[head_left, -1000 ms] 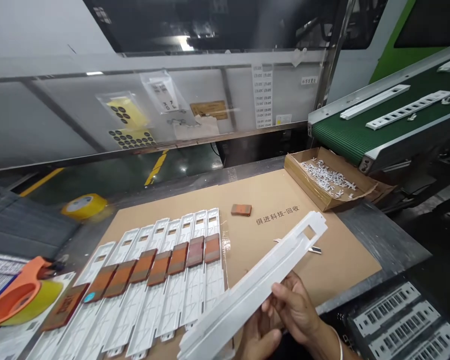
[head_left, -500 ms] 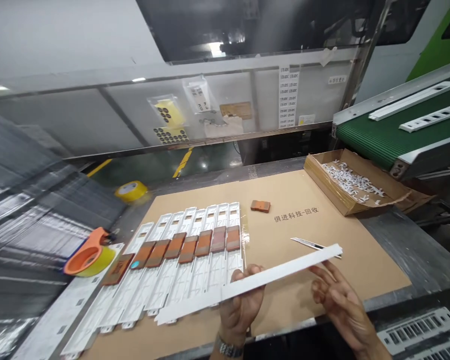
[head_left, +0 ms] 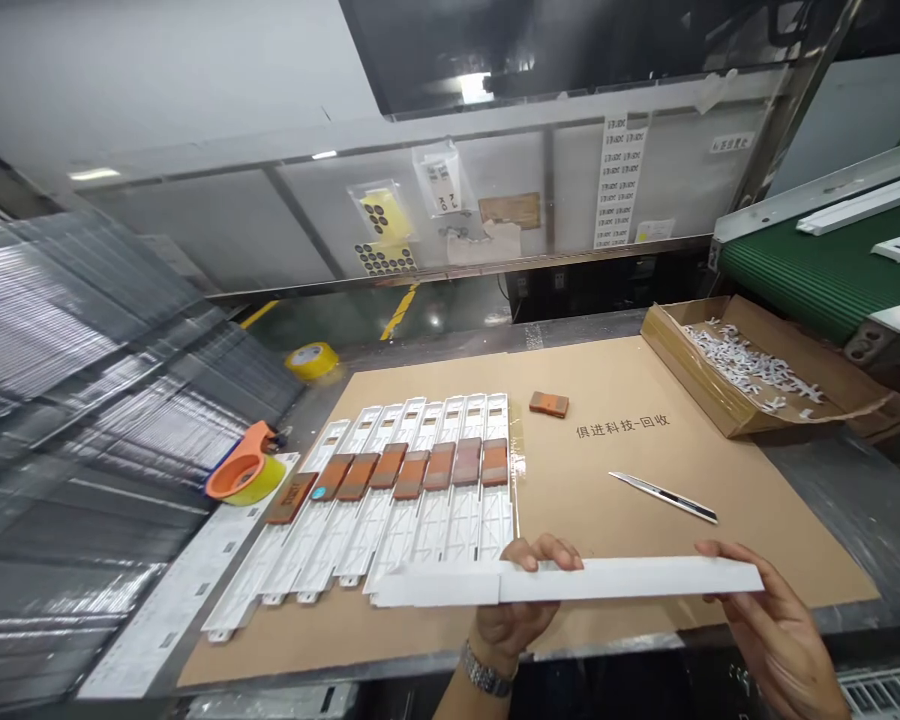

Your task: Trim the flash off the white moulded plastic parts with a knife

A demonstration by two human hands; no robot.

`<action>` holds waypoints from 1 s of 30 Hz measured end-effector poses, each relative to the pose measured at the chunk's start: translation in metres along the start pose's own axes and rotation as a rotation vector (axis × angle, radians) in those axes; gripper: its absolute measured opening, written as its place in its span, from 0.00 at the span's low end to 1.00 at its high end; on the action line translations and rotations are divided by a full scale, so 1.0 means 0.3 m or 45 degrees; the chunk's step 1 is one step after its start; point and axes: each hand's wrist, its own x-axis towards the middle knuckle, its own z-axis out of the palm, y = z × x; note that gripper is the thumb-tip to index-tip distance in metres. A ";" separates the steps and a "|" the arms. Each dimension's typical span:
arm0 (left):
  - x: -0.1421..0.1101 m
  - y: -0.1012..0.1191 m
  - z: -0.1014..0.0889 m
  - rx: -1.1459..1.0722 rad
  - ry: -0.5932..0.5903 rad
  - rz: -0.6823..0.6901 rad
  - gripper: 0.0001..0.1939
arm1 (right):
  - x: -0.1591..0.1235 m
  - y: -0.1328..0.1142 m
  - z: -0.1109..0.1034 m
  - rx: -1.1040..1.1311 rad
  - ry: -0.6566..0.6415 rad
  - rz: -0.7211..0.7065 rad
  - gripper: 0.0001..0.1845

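"Stretching from hand to hand, a white strip (head_left: 630,580) is held nearly level over the near side of the cardboard sheet (head_left: 592,510)!"

"And how is it gripped on the left?"

"Near its middle, it is pinched by the left hand (head_left: 521,618), fingers hooked over the top edge, a metal watch (head_left: 487,672) worn on the wrist. Just beside that grip, a step is seen in the strip's surface."

"The right hand (head_left: 784,635), then?"

"Closed about the other end! One fingertip is laid along the upper edge, another is seen just below the lower edge. How hard it is squeezed cannot be told."

"What is crossed by the left end?"

"In this view, the lower ends of the white rails (head_left: 429,525), lined up side by side; whether they are touched cannot be told. Across those rails, a slanting row of brown blocks (head_left: 439,466) is laid out, and one loose block (head_left: 549,404) is seen apart, to the right."

"And beyond the strip?"

"A slim knife (head_left: 664,497) is left lying on the cardboard, well clear of the fingers. Farther back, a box (head_left: 694,385) is strewn inside with small white bits (head_left: 754,360), close by the green belt (head_left: 810,265). Over on the left, an orange tape holder (head_left: 240,475) is spotted beside the rails."
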 end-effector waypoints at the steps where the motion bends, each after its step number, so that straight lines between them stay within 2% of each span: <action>1: 0.000 -0.002 -0.001 0.003 0.007 -0.002 0.12 | 0.000 0.006 -0.007 -0.008 0.021 0.015 0.18; 7: 0.004 0.004 0.014 0.000 0.015 -0.051 0.16 | -0.003 0.018 -0.032 -0.025 0.174 0.136 0.20; 11: 0.009 0.016 0.035 0.015 0.056 -0.039 0.38 | -0.018 -0.006 -0.012 -0.062 0.134 0.231 0.34; 13: 0.007 0.016 0.033 0.087 0.072 -0.017 0.46 | -0.030 -0.018 0.005 -0.027 0.093 0.288 0.39; 16: 0.000 0.011 0.017 0.245 0.040 -0.063 0.52 | -0.046 -0.026 0.028 0.108 0.098 0.397 0.33; 18: -0.003 0.007 0.008 0.402 0.068 -0.097 0.52 | -0.055 -0.027 0.036 0.195 0.122 0.470 0.23; 21: 0.000 0.003 0.013 0.579 0.269 -0.080 0.50 | -0.070 -0.028 0.042 0.252 0.173 0.559 0.16; 24: 0.009 -0.002 0.030 0.643 0.429 -0.054 0.49 | -0.090 -0.028 0.052 0.211 0.181 0.632 0.18; 30: 0.025 -0.012 0.054 0.673 0.585 0.044 0.41 | -0.131 -0.024 0.094 0.018 0.133 0.577 0.24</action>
